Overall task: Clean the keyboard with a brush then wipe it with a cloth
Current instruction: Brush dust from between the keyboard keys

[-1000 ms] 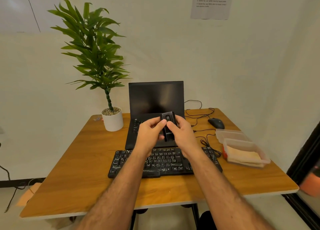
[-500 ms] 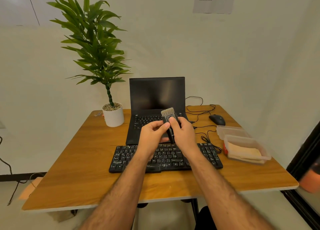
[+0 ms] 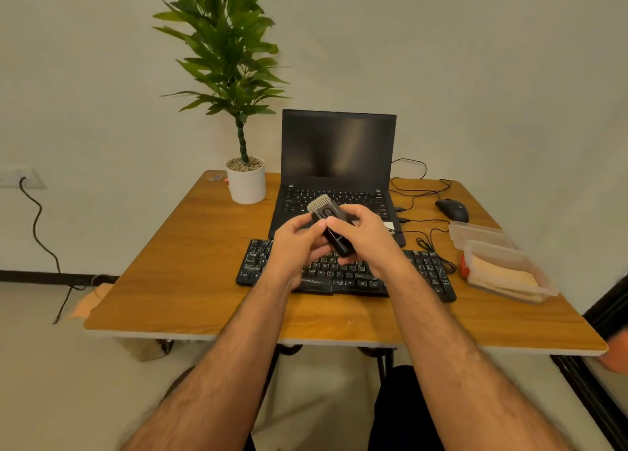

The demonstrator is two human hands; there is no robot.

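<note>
Bristles now extended from brush (image 3: 331,224), tilted left; right hand (image 3: 365,238) grips body, left hand (image 3: 294,243) pinches it. Brush ready; keyboard (image 3: 343,273) unbrushed.

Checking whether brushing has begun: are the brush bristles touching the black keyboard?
No. Both hands hold the brush raised above the keyboard, its bristles pointing up and away from the keys.

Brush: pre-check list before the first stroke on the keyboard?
1. Bristles out of the brush: ok.
2. Right hand grips brush body: ok.
3. Left hand off the brush: not ok, its fingers hold it too.
4. Keyboard flat on the table, nothing on it: ok.
5. Bristles aimed at keys: not ok, they point up and away.
6. Cloth in the plastic box: cannot tell.
</note>
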